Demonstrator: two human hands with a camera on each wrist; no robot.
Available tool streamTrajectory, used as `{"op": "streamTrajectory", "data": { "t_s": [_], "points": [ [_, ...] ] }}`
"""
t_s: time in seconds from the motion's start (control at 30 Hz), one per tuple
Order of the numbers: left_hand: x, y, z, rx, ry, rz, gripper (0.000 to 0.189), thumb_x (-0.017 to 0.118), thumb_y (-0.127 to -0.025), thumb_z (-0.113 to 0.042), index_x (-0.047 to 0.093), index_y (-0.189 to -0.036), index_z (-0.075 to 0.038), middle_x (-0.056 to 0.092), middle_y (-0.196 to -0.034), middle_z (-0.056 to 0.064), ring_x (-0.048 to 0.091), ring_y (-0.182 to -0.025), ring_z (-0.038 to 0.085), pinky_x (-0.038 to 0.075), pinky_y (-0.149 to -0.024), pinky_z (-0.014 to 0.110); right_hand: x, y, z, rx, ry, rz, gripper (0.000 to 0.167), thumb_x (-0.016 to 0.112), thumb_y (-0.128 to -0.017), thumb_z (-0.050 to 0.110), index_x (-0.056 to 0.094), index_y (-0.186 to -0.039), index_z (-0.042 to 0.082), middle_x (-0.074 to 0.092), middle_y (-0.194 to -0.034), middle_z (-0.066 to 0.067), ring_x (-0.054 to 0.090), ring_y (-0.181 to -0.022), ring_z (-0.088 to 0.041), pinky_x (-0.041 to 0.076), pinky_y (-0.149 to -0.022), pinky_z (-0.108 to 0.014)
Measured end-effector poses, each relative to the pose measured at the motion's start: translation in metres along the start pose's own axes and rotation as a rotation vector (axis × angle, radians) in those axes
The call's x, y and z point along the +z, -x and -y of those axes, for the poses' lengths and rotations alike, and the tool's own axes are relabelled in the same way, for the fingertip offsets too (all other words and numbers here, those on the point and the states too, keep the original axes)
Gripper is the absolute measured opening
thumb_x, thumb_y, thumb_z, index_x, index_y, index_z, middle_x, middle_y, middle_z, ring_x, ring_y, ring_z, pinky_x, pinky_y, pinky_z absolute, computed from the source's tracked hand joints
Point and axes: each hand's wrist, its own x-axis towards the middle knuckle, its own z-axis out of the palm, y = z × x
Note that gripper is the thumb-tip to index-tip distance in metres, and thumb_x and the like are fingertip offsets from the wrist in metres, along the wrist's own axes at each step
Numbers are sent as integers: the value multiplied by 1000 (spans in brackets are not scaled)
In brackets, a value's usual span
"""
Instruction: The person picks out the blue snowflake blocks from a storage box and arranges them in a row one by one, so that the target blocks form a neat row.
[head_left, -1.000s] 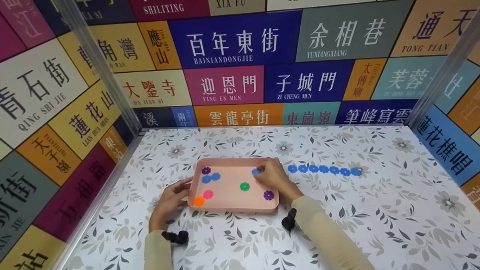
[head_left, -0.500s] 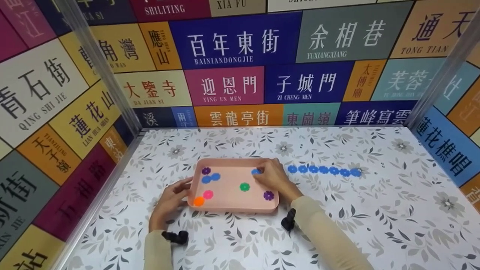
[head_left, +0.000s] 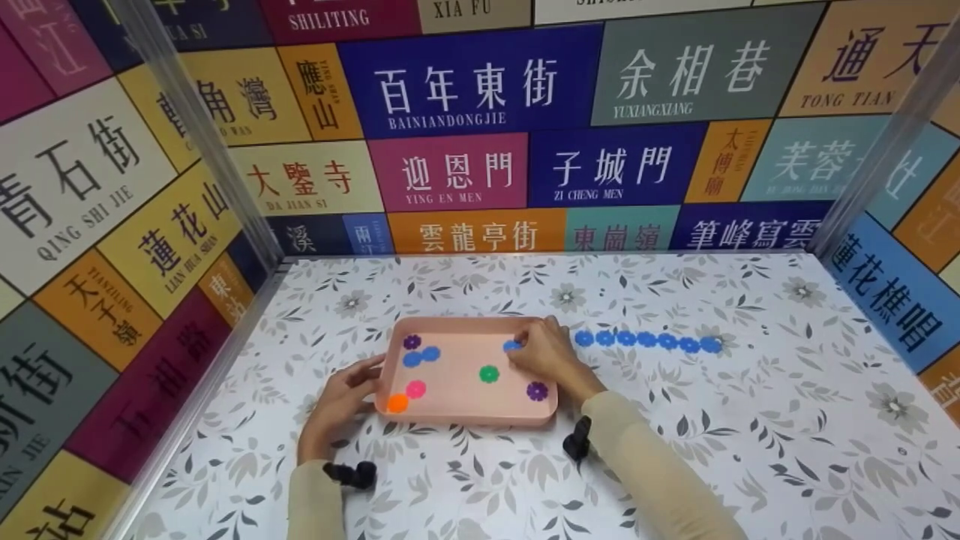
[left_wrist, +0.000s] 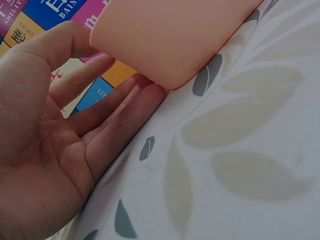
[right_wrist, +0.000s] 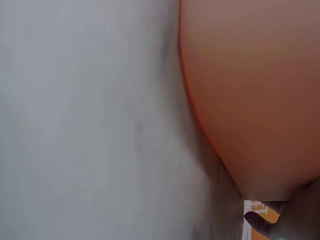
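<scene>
A shallow pink tray (head_left: pixel 450 416) stands on the table with small flower-shaped plastic discs in it. My left hand (head_left: pixel 345 394) touches the tray's left end, and in the left wrist view its fairly straight fingers (left_wrist: pixel 135 107) meet the tray corner. Over the tray's back right corner, my right hand (head_left: pixel 551 352) pinches a blue disc (head_left: pixel 511 345), mostly hidden by the fingers. Also in the tray lie two blue discs (head_left: pixel 413 359) side by side, a green disc (head_left: pixel 489 373), a pink disc (head_left: pixel 416 388), an orange disc (head_left: pixel 397 403), and purple discs (head_left: pixel 537 391) at opposite corners.
Right of the tray, a row of several blue discs (head_left: pixel 646 339) runs across the table (head_left: pixel 750 420), which has a leaf-and-flower print. Colourful sign-printed walls (head_left: pixel 465 82) enclose the back and sides. Each wrist wears a small black camera (head_left: pixel 352 475).
</scene>
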Motion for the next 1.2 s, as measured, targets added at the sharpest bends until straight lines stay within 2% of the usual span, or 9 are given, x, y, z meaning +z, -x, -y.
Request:
{"op": "streamTrajectory", "data": {
  "t_s": [0.2, 0.5, 0.67, 0.9, 1.2],
  "points": [
    [0, -1, -1, -38, -26, 1, 49, 64, -92, -18, 59, -140, -26, 62, -134, 10, 59, -112, 25, 57, -88, 34, -1, 2, 0, 3, 17, -3, 24, 78, -75, 30, 79, -87, 10, 73, -92, -4, 54, -99, -27, 36, -95, -47],
    [0, 0, -1, -19, -21, 0, 50, 61, -91, -14, 59, -141, -23, 62, -134, 13, 61, -112, 25, 58, -88, 36, -5, 2, 3, -26, 53, -53, 27, 80, -75, 33, 78, -88, 9, 71, -87, -4, 51, -101, -26, 35, -90, -45],
    [0, 1, -1, -15, -17, 0, 49, 60, -92, -13, 59, -140, -23, 63, -134, 12, 61, -111, 24, 59, -85, 34, -17, 1, 3, -33, 50, -90, 29, 82, -75, 34, 78, -90, 10, 70, -87, -4, 52, -101, -26, 35, -91, -46],
    [0, -1, -2, -33, -49, -9, 49, 60, -93, -16, 59, -141, -25, 62, -137, 11, 60, -114, 26, 59, -86, 34, -34, 5, -2, -92, 55, -159, 32, 80, -74, 34, 80, -97, 11, 73, -89, -5, 60, -102, -27, 40, -89, -46],
    [0, 0, -1, -81, -69, 7, 47, 62, -94, -23, 58, -141, -32, 60, -138, 7, 59, -114, 26, 56, -93, 35, -57, 15, -22, -67, 30, -197, 33, 78, -77, 33, 77, -102, 11, 73, -92, -7, 58, -104, -29, 38, -93, -49]
  ]
}}
